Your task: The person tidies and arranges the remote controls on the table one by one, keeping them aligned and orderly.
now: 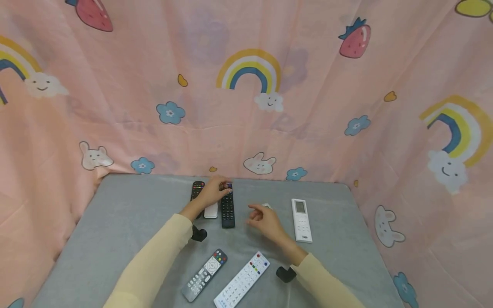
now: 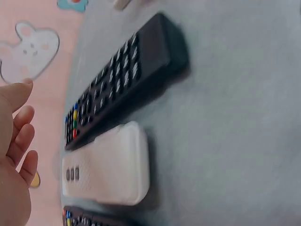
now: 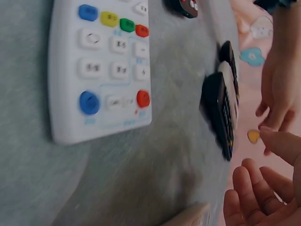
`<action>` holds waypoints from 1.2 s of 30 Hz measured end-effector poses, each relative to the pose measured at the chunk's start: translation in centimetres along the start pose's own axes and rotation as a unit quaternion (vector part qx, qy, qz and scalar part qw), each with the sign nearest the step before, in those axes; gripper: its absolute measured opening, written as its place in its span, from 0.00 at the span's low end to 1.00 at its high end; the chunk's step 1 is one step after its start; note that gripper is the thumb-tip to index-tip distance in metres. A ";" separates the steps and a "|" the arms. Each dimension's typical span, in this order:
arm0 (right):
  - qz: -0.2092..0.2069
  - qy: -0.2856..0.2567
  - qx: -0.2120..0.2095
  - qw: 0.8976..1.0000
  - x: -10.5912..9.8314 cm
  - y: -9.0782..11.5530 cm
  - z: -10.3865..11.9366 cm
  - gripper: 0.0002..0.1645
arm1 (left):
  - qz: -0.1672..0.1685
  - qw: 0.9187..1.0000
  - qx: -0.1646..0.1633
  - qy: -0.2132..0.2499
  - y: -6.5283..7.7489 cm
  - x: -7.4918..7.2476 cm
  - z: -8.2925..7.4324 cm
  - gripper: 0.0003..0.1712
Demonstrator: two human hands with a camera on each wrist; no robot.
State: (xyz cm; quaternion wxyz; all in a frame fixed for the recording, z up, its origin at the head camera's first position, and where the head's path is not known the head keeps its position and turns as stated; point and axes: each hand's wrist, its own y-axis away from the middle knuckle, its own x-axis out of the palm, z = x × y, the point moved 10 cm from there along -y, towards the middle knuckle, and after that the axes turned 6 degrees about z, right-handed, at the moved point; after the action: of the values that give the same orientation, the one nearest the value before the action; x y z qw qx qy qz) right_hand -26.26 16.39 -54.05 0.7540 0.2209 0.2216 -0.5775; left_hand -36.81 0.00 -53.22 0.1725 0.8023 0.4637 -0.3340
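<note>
Over the far end of a black remote control (image 1: pixel 228 211) hovers my left hand (image 1: pixel 212 192), fingers loosely bent, nothing held. A small white remote (image 2: pixel 106 165) lies beside that black one, and a second black remote (image 1: pixel 197 188) is partly hidden behind the hand. To the right, my right hand (image 1: pixel 268 221) is raised above the cloth with loosely curled fingers and holds nothing. Mostly hidden behind it is a white object (image 1: pixel 266 205), whose edge also shows at the bottom of the right wrist view.
Nearer the front lie a grey remote (image 1: pixel 204 276) and a long white remote (image 1: pixel 242 280) with coloured buttons. A white remote with a screen (image 1: pixel 302 220) lies at the right. Grey cloth (image 1: pixel 339 265) covers the table; a pink patterned curtain (image 1: pixel 316 128) hangs behind.
</note>
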 end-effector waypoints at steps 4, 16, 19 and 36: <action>-0.030 -0.040 0.008 0.999 -2.0 1.7 -1.4 0.31 | 0.010 0.999 0.028 0.030 0.4 1.3 -1.4 0.19; -0.133 -0.005 0.008 0.991 -6.5 5.8 -4.5 0.30 | 0.039 0.997 0.051 0.050 1.1 5.2 -5.0 0.19; -0.139 0.000 0.009 0.990 -7.0 6.4 -5.2 0.31 | 0.043 0.996 0.055 0.053 1.0 6.2 -5.4 0.19; -0.161 0.006 0.052 0.986 -6.3 8.2 -8.3 0.35 | 0.063 0.996 0.026 0.061 -0.3 10.4 -5.8 0.23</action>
State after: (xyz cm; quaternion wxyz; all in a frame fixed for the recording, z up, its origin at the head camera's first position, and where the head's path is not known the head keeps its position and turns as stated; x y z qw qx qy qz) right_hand -20.40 28.07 -56.42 0.6375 0.2252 0.2286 -0.7004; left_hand -31.31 10.10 -56.31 0.1441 0.8530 0.4127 -0.2851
